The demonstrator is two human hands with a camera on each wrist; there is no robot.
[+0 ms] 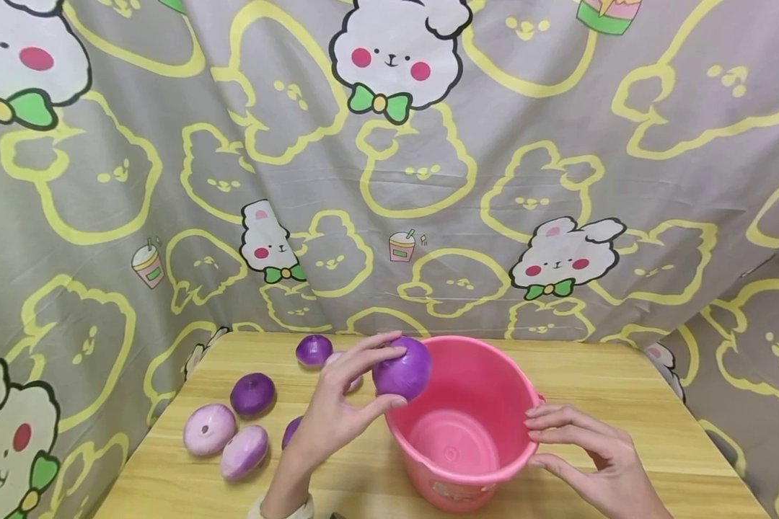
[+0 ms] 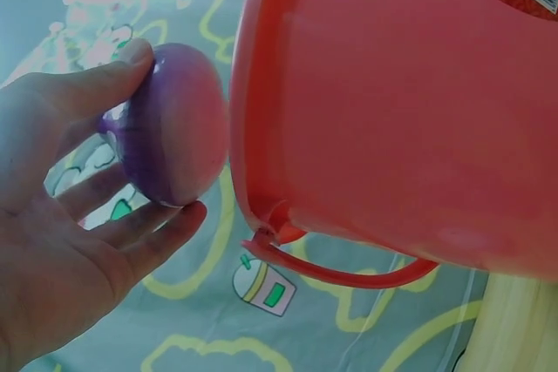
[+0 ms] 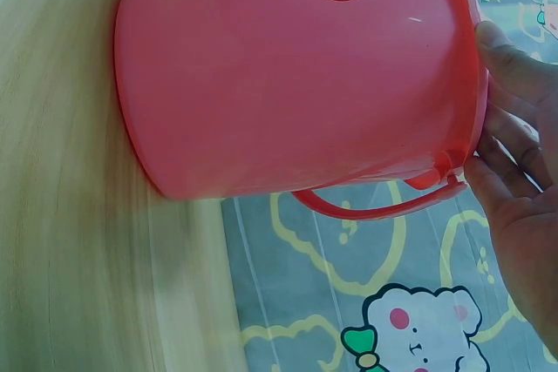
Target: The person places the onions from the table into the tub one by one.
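Left hand [image 1: 340,400]: my thumb and fingers clamp an onion [image 1: 407,371], the bucket [image 1: 490,389] just to its right. Right hand [image 1: 609,458]: my fingers, apart, touch the rim [image 1: 457,478].

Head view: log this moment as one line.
left hand: holds round purple onion | right hand: touches rim of round pink plastic bucket | bucket: upright on wood-grain table | other purplish onions: left of bucket

In view there are seven onions [image 1: 253,394] in all, one pink bucket [image 1: 487,396] and one table [image 1: 623,382].
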